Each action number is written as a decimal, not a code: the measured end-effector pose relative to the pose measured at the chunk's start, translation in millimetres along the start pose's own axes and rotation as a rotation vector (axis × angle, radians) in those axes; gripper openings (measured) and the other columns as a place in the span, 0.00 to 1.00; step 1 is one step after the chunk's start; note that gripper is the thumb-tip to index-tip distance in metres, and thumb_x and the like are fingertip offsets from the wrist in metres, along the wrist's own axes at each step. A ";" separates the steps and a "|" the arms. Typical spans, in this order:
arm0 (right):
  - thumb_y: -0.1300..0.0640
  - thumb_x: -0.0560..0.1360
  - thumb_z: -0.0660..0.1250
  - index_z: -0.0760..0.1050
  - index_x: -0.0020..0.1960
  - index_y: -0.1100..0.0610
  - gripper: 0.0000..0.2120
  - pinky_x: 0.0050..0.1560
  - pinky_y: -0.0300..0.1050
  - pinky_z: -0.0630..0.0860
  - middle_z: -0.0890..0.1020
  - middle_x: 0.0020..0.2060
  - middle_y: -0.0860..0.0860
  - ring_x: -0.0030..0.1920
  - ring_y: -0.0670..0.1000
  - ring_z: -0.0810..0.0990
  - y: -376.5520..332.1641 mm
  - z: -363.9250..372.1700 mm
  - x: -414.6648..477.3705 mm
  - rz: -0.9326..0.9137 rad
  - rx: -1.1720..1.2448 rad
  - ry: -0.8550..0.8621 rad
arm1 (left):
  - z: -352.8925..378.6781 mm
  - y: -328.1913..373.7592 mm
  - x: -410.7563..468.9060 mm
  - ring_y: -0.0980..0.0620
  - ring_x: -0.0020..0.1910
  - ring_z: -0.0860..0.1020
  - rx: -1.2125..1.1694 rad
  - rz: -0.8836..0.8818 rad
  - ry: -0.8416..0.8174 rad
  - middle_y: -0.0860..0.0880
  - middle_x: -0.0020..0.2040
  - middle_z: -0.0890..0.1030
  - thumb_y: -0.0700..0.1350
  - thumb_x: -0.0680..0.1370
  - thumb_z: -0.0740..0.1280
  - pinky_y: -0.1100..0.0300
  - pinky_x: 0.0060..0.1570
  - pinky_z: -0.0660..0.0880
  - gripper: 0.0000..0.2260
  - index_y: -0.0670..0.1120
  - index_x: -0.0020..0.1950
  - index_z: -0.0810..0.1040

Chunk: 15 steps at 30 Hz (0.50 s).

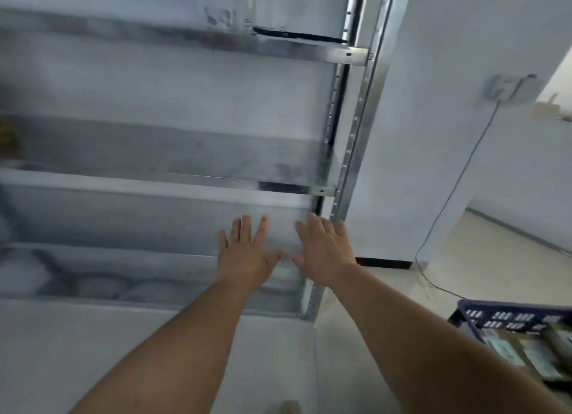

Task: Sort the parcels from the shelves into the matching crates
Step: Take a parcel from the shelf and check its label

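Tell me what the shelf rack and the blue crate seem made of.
The shelf rack looks like bare or galvanised steel: dull silver sheen, punched holes along the upright, bolted corners. The blue crate looks like moulded plastic: matte, with slotted walls, though blur leaves that open.

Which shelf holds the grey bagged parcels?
The lowest shelf: rounded grey bags lie along it, left of the left hand. No such bags show on the shelves above.

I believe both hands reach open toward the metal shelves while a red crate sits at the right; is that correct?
Not quite: the head view shows a blue crate. The left hand and right hand do reach open toward the metal shelves.
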State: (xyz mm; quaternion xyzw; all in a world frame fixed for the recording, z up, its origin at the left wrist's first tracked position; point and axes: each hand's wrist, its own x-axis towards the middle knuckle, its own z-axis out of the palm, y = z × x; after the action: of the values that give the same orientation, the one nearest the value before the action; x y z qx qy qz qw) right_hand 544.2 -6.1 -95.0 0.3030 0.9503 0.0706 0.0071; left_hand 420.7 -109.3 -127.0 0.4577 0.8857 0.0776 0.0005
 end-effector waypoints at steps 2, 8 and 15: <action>0.39 0.79 0.55 0.46 0.78 0.51 0.34 0.74 0.63 0.47 0.49 0.77 0.57 0.76 0.58 0.50 -26.9 -0.2 30.9 -0.079 0.006 0.006 | -3.8 -30.1 5.4 0.44 0.77 0.42 0.007 -0.072 0.032 0.43 0.79 0.40 0.65 0.79 0.45 0.44 0.74 0.40 0.33 0.53 0.77 0.36; 0.38 0.77 0.57 0.47 0.78 0.51 0.35 0.74 0.63 0.47 0.48 0.77 0.56 0.76 0.57 0.50 -100.7 -2.3 120.4 -0.283 0.030 -0.003 | -11.5 -120.9 32.7 0.43 0.77 0.44 0.063 -0.261 0.097 0.42 0.79 0.43 0.67 0.77 0.52 0.45 0.74 0.41 0.38 0.51 0.78 0.37; 0.38 0.77 0.58 0.51 0.77 0.50 0.35 0.74 0.62 0.46 0.49 0.78 0.55 0.77 0.56 0.49 -163.4 -20.1 218.5 -0.475 0.057 0.007 | -31.1 -199.9 76.0 0.45 0.77 0.41 0.134 -0.443 0.113 0.44 0.79 0.41 0.67 0.77 0.52 0.47 0.75 0.39 0.38 0.51 0.78 0.36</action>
State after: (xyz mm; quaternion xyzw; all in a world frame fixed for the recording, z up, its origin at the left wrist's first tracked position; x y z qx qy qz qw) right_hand 270.8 -14.4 -91.2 0.0709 0.9966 0.0413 0.0114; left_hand 212.2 -165.6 -118.5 0.2463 0.9663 0.0424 -0.0624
